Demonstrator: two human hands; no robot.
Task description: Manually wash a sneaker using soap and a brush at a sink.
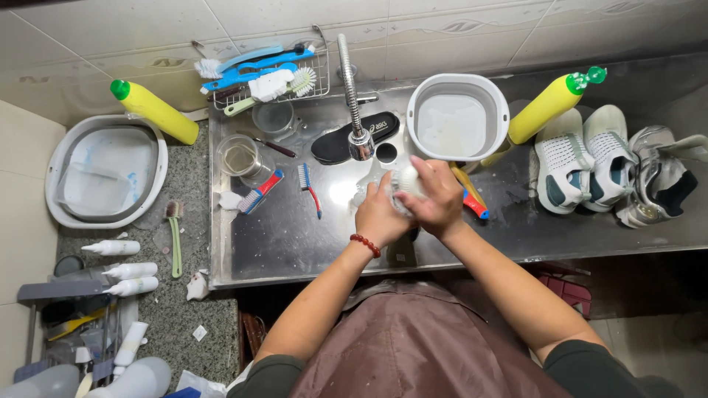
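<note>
Steel sink counter (295,243) is loaded with brushes (308,188), black insole (339,144), white basin (457,118), yellow bottle (549,107), sneakers (590,162).

i am standing before the sink (295,243), my left hand (380,217) and right hand (440,199) meeting over its middle, closing around a brush (407,180) between them. the tap (354,96) is hanging just behind my hands, with an insole (346,140) lying behind it. two small brushes (284,188) are lying in the sink to the left of my hands, a glass (240,156) behind them. a rack (265,74) is sitting at the back left corner. a tub (457,116) is resting behind my right hand, a bottle (549,103) leaning beside it. shoes (612,166) are sitting on the right. another tub (107,173) is sitting left of the sink.
</note>
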